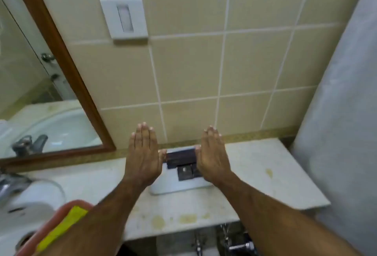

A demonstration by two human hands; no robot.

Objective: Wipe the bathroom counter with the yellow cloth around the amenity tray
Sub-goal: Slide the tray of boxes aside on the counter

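Both hands, the left hand (143, 154) and right hand (212, 153), hover flat, apart and empty over the tray (179, 186) on the stained bench (255, 174), so its dark packets (180, 156) may slide off if nudged, while the cloth (63, 228) lies unused in the tub (51, 225) at lower left.

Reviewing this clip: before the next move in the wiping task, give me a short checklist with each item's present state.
1. Yellow cloth in hand: not ok. It lies in the orange basin at lower left.
2. Left hand free: ok, open and flat.
3. Right hand free: ok, open and flat.
4. Amenity tray located: ok, on the counter between both hands, dark packets on it.
5. Dirt to wipe visible: ok, yellowish stains near the front edge and right of the tray.
6. Hands touching the tray: cannot tell.
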